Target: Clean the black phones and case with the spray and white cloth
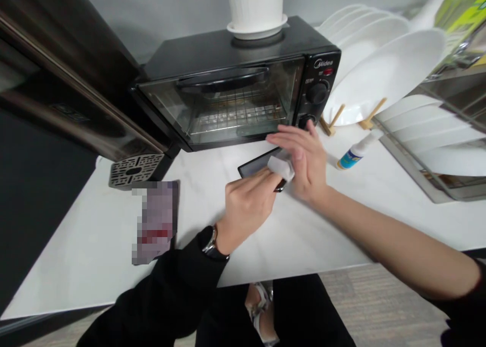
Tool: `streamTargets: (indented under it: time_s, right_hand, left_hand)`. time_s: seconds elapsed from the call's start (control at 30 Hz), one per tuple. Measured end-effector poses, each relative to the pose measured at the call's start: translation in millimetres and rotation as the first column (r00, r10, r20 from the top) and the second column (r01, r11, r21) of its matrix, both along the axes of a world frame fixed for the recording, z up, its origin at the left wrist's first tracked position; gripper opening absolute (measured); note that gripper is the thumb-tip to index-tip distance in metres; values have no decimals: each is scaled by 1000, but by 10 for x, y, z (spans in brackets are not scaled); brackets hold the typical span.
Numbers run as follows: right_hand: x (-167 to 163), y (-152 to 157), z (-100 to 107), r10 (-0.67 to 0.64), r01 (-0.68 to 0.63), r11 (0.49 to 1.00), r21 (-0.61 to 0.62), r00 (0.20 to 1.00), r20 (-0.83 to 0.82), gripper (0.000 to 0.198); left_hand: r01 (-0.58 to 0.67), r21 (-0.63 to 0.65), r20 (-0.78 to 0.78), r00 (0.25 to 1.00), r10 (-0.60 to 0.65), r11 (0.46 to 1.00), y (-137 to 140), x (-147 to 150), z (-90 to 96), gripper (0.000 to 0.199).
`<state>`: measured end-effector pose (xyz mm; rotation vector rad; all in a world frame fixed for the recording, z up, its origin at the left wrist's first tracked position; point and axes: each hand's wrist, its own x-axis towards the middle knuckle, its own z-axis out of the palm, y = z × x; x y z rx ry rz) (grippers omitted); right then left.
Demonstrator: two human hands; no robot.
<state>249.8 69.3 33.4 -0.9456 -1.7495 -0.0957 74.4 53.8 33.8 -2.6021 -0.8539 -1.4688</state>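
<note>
My left hand (248, 200), with a watch (212, 243) on its wrist, is closed on a folded white tissue (280, 167). The tissue is against or very near the palm side of my right hand (309, 162). That hand is open, its fingers stretched toward the oven. Beneath both hands lies a dark-edged flat device like a phone (254, 165), mostly hidden by them. A small white spray bottle (351, 158) with a blue and yellow label stands to the right of my right hand.
Behind my hands stands a black toaster oven (231, 53) with a white pot (256, 7) on top. White plates (391, 73) stand in a wooden rack at right, near a dish drawer (433, 129). At left are a drip tray (136, 169) and a flat, pixelated object (157, 220).
</note>
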Motion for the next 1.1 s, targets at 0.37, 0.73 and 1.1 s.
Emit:
streamTargets:
  time_s: [0.37, 0.73, 1.1]
  right_hand:
    - [27, 22, 12, -39, 35, 999, -35, 994, -104, 54]
    - [58, 69, 6, -127, 118, 988, -102, 988, -90, 49]
    - [52, -40, 45, -44, 44, 999, -31, 999, -5, 51]
  left_hand:
    - [73, 49, -25, 997, -72, 996, -47, -89, 145, 37]
    - [92, -7, -33, 995, -92, 996, -43, -119, 163, 44]
    - [69, -34, 30, 997, -68, 997, -121, -128, 143, 39]
